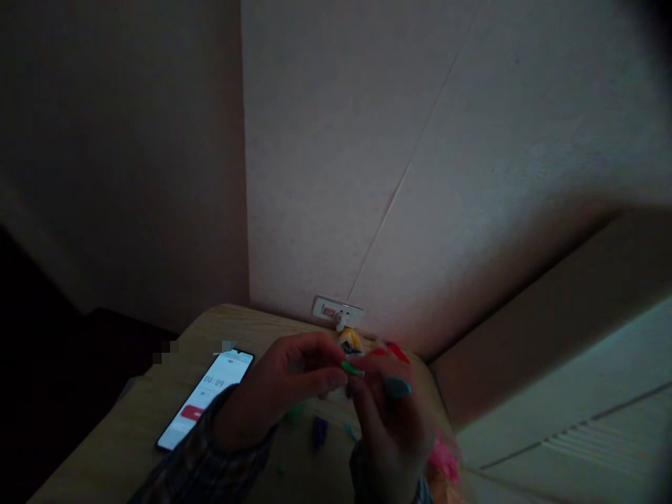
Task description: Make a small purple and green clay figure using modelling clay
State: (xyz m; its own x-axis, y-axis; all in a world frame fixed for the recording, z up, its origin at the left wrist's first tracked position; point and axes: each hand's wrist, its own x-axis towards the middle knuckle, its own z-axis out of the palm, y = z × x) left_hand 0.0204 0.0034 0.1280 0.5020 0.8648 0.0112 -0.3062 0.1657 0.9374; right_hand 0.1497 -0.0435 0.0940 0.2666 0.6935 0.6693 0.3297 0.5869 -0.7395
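My left hand [294, 378] is closed, with thumb and forefinger pinching a small bright green piece [349, 368] that looks soft, like modelling clay. My right hand [391, 427] meets it fingertip to fingertip, also closed, at the other end of the green piece. A teal tool [397, 387] with a flat rounded end sticks out from between the right hand's fingers; the rest of it is hidden. Both hands are above the wooden table [225, 318]. Below them, in shadow, lie a purple piece [319, 432] and a green lump [295, 411].
A lit phone [204, 399] showing a timer lies left of my hands. Behind them are a yellow packet [351, 341], red pieces [397, 351] and a wall socket [336, 310] with a plug. A pink bundle [444, 458] sits at the right edge, near a pale panelled surface [567, 413].
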